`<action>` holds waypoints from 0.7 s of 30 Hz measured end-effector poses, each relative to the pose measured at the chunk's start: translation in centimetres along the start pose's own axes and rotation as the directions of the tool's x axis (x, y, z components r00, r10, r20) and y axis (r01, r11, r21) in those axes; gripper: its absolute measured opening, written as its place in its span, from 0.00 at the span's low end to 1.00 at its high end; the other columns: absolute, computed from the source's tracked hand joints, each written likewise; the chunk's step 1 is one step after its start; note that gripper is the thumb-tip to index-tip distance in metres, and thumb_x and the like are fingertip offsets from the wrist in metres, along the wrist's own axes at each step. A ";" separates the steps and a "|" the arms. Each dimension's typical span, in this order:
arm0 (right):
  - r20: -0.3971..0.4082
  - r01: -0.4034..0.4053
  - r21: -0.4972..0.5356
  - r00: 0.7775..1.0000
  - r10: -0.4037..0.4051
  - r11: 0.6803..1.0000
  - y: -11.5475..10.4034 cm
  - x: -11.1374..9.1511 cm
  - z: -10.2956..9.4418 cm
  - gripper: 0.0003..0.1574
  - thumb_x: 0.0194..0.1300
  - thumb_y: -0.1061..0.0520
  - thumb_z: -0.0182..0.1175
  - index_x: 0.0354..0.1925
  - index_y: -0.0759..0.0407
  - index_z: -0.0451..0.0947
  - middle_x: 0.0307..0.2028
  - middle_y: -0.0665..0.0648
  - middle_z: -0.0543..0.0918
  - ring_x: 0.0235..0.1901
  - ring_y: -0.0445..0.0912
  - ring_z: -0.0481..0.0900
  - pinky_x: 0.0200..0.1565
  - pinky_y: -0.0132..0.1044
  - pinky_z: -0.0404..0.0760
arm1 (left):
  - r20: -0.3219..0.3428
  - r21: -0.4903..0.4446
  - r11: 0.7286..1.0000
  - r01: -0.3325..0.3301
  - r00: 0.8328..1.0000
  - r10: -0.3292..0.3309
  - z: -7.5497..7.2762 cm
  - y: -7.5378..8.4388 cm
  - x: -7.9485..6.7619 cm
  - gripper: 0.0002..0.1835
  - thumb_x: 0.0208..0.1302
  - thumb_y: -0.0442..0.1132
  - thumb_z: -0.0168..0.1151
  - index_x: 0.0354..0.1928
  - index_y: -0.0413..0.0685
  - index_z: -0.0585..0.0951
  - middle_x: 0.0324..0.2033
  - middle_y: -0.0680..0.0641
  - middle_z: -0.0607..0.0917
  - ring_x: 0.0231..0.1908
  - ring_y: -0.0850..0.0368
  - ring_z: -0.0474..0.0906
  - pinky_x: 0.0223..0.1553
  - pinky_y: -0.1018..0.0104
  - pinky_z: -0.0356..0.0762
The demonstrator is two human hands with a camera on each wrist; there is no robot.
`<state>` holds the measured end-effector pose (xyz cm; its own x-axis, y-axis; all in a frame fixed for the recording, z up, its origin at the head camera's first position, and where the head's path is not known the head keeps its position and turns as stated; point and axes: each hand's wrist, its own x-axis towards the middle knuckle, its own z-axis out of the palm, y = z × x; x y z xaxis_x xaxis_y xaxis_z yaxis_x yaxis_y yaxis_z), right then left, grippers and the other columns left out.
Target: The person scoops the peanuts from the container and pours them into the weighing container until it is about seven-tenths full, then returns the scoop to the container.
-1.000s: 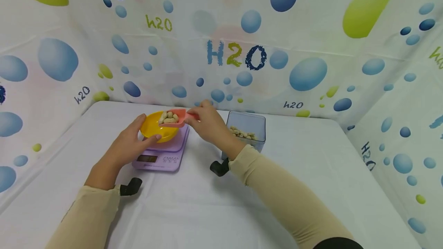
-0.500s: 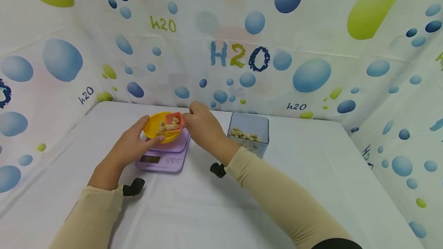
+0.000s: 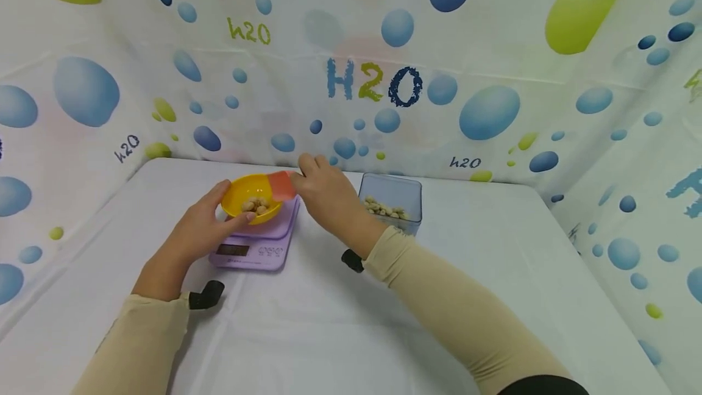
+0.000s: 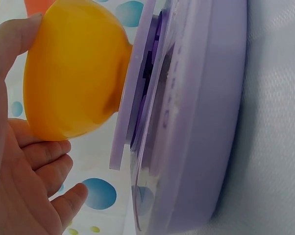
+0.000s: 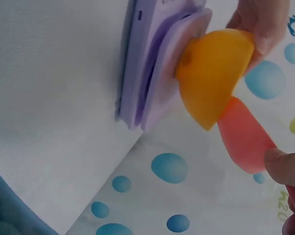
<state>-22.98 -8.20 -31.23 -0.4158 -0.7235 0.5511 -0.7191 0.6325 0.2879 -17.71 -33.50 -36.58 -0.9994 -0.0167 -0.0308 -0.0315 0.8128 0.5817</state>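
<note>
A yellow bowl [image 3: 237, 195] stands on the platform of a purple kitchen scale [image 3: 255, 255], with several peanuts [image 3: 256, 205] lying inside. My left hand [image 3: 197, 231] grips the bowl's side, thumb at the near rim and fingers around the far side; the left wrist view shows its foot on the platform. With my right hand [image 3: 331, 197] I pinch the handle of a coral-red scoop [image 5: 245, 137]. The scoop is tipped over the bowl's right rim, its underside facing the head camera, so its inside is hidden.
A clear grey bin [image 3: 392, 189] with more peanuts [image 3: 386, 209] stands right of the scale, partly behind my right forearm. White cloth [image 3: 329, 346] covers the table. A patterned curtain [image 3: 307, 102] rises behind it.
The scoop has turned over at the bowl's rim, and the peanuts it carried have dropped into the bowl. My left hand keeps its hold on the bowl.
</note>
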 end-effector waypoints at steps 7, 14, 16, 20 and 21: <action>0.025 -0.118 0.127 0.993 0.116 0.985 2.2 -0.9 -2.3 0.16 0.67 0.48 0.63 0.49 0.52 0.85 0.32 0.53 0.73 0.31 0.46 0.69 0.30 0.32 0.70 | 0.010 0.023 0.999 -0.026 1.000 0.026 -0.2 0.3 0.1 0.58 0.61 0.74 0.51 0.79 0.48 0.37 0.78 0.38 0.42 0.74 0.30 0.43 0.67 0.28 0.48; 0.103 -0.230 0.246 0.972 0.211 0.941 6.9 -4.0 -5.4 0.18 0.67 0.49 0.64 0.53 0.53 0.84 0.36 0.54 0.73 0.37 0.48 0.70 0.37 0.35 0.74 | -0.077 0.040 0.994 -0.104 0.991 0.107 -0.8 1.8 -0.4 0.53 0.66 0.69 0.51 0.79 0.53 0.37 0.79 0.46 0.38 0.76 0.34 0.41 0.69 0.29 0.46; 0.122 -0.257 0.266 0.965 0.232 0.929 8.5 -5.1 -6.3 0.18 0.67 0.50 0.64 0.53 0.54 0.84 0.37 0.55 0.74 0.38 0.49 0.70 0.38 0.36 0.74 | -0.095 0.036 0.989 -0.144 0.985 0.147 -0.8 2.7 -0.6 0.52 0.65 0.68 0.53 0.79 0.54 0.39 0.79 0.48 0.39 0.76 0.36 0.42 0.69 0.30 0.46; 0.146 -0.295 0.284 0.954 0.263 0.912 11.2 -7.3 -7.6 0.17 0.67 0.53 0.64 0.52 0.56 0.84 0.37 0.56 0.74 0.38 0.50 0.70 0.37 0.38 0.73 | -0.100 0.018 0.972 -0.233 0.967 0.234 -0.5 5.1 -0.8 0.50 0.66 0.66 0.54 0.79 0.56 0.42 0.79 0.49 0.43 0.76 0.37 0.44 0.70 0.31 0.47; 0.147 -0.296 0.283 0.953 0.264 0.912 11.7 -7.7 -7.8 0.17 0.66 0.54 0.64 0.52 0.57 0.84 0.37 0.56 0.74 0.38 0.50 0.70 0.37 0.39 0.73 | -0.099 0.015 0.967 -0.255 0.962 0.255 -0.3 5.7 -0.7 0.49 0.66 0.65 0.54 0.79 0.56 0.43 0.79 0.48 0.44 0.76 0.38 0.45 0.70 0.32 0.48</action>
<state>-23.82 6.97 -25.99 -0.6677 -0.5636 0.4864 -0.6906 0.7128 -0.1221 -17.15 -29.03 -33.03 -0.9709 0.1333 0.1991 0.2242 0.7986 0.5585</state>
